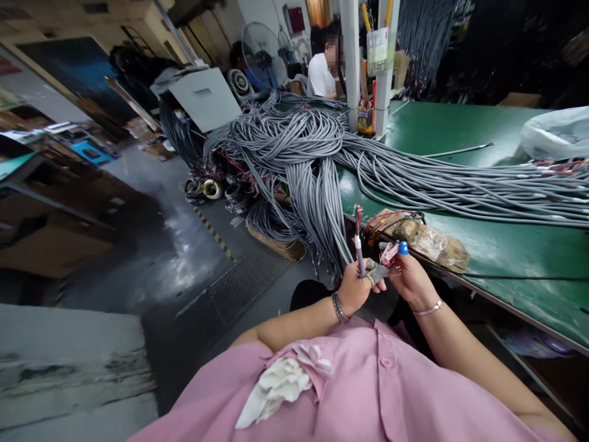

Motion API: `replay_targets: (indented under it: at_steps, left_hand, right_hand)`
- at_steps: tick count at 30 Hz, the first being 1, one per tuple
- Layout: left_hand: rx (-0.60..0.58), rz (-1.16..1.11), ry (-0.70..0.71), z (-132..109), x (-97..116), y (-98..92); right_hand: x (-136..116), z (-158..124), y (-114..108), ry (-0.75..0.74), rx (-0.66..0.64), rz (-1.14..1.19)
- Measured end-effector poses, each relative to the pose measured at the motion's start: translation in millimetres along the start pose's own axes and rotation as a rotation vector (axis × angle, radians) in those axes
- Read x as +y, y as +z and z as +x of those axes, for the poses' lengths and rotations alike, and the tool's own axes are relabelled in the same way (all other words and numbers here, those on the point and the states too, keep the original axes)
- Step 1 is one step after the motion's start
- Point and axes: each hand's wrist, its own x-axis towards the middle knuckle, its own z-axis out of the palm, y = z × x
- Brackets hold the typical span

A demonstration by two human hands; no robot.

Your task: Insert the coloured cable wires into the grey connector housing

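My left hand (356,290) is closed round a grey cable (361,261) whose end points up. Above a white band on that cable, thin red and dark wires (358,216) stick out. Worn tape or a finger cover wraps part of this hand's fingers. Close beside it, my right hand (411,281) has a blue cover (404,248) on its thumb tip. Its fingers pinch near a small pinkish-white bundle (389,253) with fine wire ends; the exact kind is too small to tell. Both hands are in front of the bench edge.
Many grey cables (304,132) are heaped over the green bench (515,245) and hang off its left end. A tape-wrapped block (430,240) with wires lies near the edge. A white post (350,61) stands behind; a person (319,73) sits beyond. A plastic bag (556,132) is at right.
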Motion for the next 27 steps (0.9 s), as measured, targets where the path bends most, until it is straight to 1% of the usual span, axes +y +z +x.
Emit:
replay_targets:
  at_steps: [4,10,19,27]
  left_hand:
    - [0.005,0.027,-0.01,1.8,-0.2,0.5]
    - [0.035,-0.004,-0.012,2.7,-0.9,-0.3]
    - [-0.021,0.086,-0.017,-0.4,-2.3,-4.2]
    - [-0.018,0.106,-0.004,-4.0,-0.9,-6.4]
  right_hand:
    - [2.2,1.7,1.3,-0.028,0.003,-0.015]
    - [6.1,4.3,-1.3,-0.076,-0.007,-0.064]
    - [5.9,4.6,-3.3,-0.059,0.036,-0.014]
    - [8.6,4.3,-5.1,-0.053,0.03,0.003]
